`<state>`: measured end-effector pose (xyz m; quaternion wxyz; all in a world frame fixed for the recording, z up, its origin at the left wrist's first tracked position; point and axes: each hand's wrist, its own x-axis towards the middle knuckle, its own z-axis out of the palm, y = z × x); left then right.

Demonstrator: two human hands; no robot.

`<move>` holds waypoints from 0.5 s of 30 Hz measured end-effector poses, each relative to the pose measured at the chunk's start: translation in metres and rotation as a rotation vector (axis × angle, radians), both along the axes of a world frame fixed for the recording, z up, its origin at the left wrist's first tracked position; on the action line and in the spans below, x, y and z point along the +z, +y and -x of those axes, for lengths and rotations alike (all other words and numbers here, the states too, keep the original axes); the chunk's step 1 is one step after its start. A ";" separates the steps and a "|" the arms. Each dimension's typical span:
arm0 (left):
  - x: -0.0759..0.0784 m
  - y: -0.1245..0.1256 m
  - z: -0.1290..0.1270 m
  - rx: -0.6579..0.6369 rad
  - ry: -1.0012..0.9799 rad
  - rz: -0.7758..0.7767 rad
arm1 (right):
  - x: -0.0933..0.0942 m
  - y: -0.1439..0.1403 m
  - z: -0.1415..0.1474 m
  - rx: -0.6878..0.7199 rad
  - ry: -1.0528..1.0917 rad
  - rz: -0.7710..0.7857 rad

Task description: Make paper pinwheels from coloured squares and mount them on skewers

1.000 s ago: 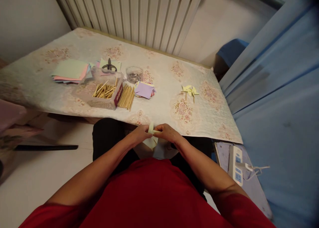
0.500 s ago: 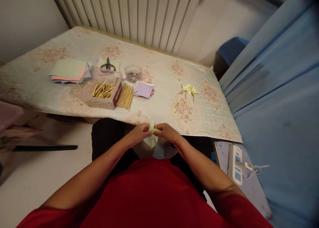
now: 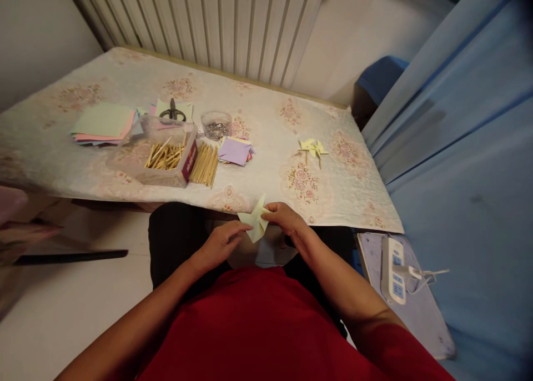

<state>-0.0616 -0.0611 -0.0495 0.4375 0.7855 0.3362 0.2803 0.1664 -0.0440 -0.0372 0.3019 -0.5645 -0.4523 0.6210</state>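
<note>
The paper [image 3: 255,224], a pale yellow-green folded piece with pointed corners, sits just below the middle of the frame, in front of the table's near edge and above the person's lap. The right hand [image 3: 286,219] pinches its right side between thumb and fingertips. The left hand [image 3: 220,243] lies lower and to the left, fingers loosely curled, its fingertips touching the paper's lower left edge. Both forearms come up from the red shirt [image 3: 258,325] at the bottom of the frame.

At lower right a white power strip [image 3: 392,270] lies on a grey pad beside blue cloth.

Further up, the table [image 3: 266,175] wears a flowered cover. Left of centre stands a clear box [image 3: 160,156] of wooden sticks, with more sticks [image 3: 204,164] lying loose just to its right. Next to those is a small heap of purple squares [image 3: 235,150]. Right of centre lies a yellow pinwheel [image 3: 313,148], well apart from the rest.

Toward the upper left are a stack of coloured sheets [image 3: 102,124], scissors [image 3: 172,113] and a small glass bowl [image 3: 215,125]. A white radiator [image 3: 233,25] fills the top of the frame.
</note>
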 end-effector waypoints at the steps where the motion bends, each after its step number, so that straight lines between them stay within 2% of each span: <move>1: 0.000 0.000 -0.003 0.011 -0.001 -0.026 | 0.000 0.000 0.000 -0.006 0.010 0.000; 10: 0.000 0.006 -0.013 0.136 -0.025 -0.074 | -0.002 -0.002 0.004 -0.016 0.069 0.020; 15: 0.003 0.006 -0.017 0.182 -0.053 0.021 | 0.002 -0.004 0.010 -0.028 0.045 -0.023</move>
